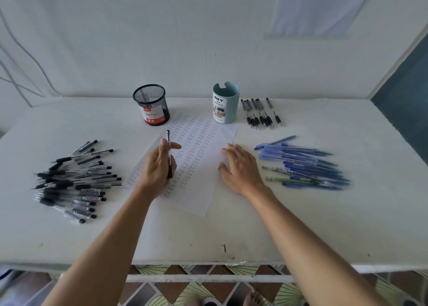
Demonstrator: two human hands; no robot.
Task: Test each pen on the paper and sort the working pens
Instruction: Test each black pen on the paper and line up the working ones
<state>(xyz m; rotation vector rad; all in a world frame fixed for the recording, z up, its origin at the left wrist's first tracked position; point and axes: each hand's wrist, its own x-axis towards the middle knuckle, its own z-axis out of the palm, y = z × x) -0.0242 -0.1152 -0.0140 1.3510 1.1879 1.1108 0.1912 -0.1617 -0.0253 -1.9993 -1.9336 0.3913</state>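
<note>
Spanning the view, a white table (301,224) is noted, with a sheet of paper (208,148) at its middle. Most of the sheet is covered with rows of small written marks, and the near end is bare. A large pile of black pens (76,178) lies left of the sheet, a pile of blue pens (305,164) lies right of it, and a short row of black pens (259,113) lies at the back right. A mesh cup (151,104) and a teal cup (225,103) stand at the sheet's far edge.

The hands are apart. The right hand (240,169) is laid flat on the sheet's right side, fingers spread, holding nothing. The left hand (159,164) is curled round one black pen (168,136), held tip down over the marked rows. Contact with the paper cannot be told.

Step judged: a test mark with this pen.
- The sheet should be pinned by the flat hand so it cannot slide.
- The mark is best placed on a bare patch, so a faint line is not mistaken for older writing.
- Light, steady pressure is advised, and a few strokes should be tried before a dry pen is rejected.
- Which pile takes working pens cannot be told.
</note>
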